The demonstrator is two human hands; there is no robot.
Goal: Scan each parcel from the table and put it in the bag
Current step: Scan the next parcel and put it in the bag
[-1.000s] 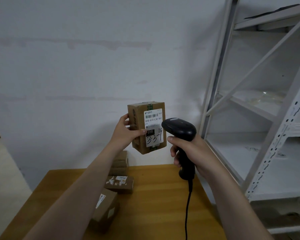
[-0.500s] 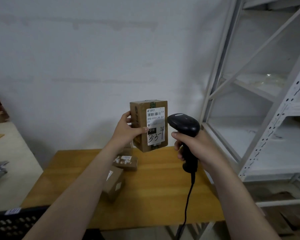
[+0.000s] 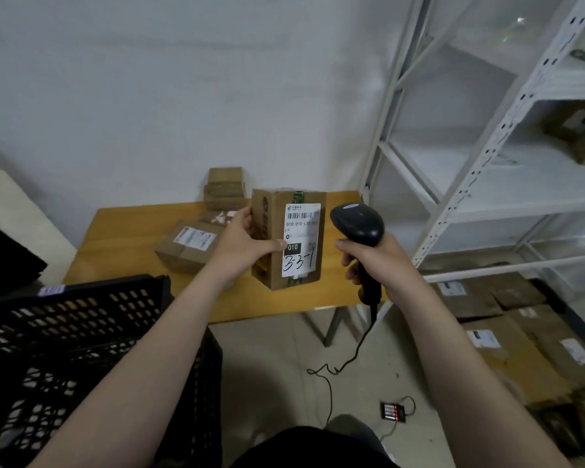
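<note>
My left hand (image 3: 238, 246) grips a brown cardboard parcel (image 3: 296, 211) upright above the wooden table (image 3: 115, 238), its white label with a barcode and "3-3-1" facing me. My right hand (image 3: 379, 261) grips the handle of a black barcode scanner (image 3: 357, 224), held just right of the parcel with its head beside the label. Other brown parcels lie on the table: one with a label (image 3: 186, 243) at the left and a stack (image 3: 224, 189) against the wall. No bag is in view.
A black perforated plastic crate (image 3: 65, 346) stands at my lower left. White metal shelving (image 3: 487, 157) rises on the right, with cardboard boxes (image 3: 507, 332) on the floor below it. The scanner cable (image 3: 348, 356) trails to the floor near a small charger (image 3: 393, 411).
The view has tilted down and back, bringing the crate, floor and boxes into sight. Both hands keep the parcel and scanner side by side as before.
</note>
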